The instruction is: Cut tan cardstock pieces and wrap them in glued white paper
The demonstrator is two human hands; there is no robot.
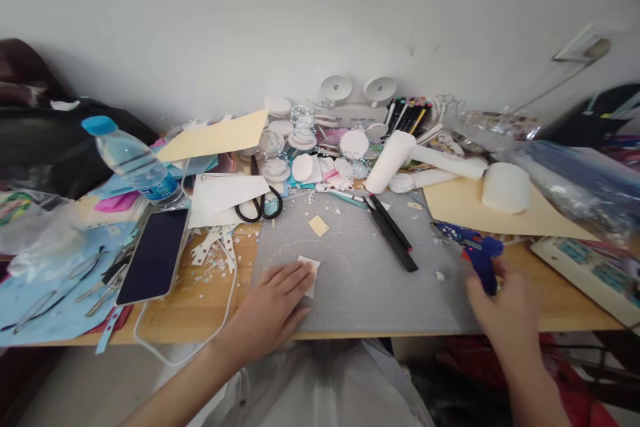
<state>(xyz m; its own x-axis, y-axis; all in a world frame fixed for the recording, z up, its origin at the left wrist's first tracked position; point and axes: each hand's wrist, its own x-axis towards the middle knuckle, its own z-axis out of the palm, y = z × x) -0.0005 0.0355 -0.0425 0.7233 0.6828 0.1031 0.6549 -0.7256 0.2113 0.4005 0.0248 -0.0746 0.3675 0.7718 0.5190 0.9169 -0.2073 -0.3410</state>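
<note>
My left hand (280, 290) lies flat on the grey cutting mat (360, 300), fingers stretched out and fingertips over a small pale paper piece (311, 275). Most of that piece's left side is hidden under them. At the mat's right edge, my right hand (507, 307), slightly blurred, closes around the handle of a blue hot glue gun (467, 240), whose nozzle points left. A small cream square (319, 225) rests on the mat beyond my left hand. Black tweezer-like sticks or a black cutter (393, 233) lie slanted between the two hands.
Left stand a water bottle (135, 163), a phone (155, 257), black scissors (259, 205) and paper scraps. White round pieces and beads (303, 137) crowd the back. A white roll (391, 161), cream card (455, 203) and white cylinder (506, 188) lie back right.
</note>
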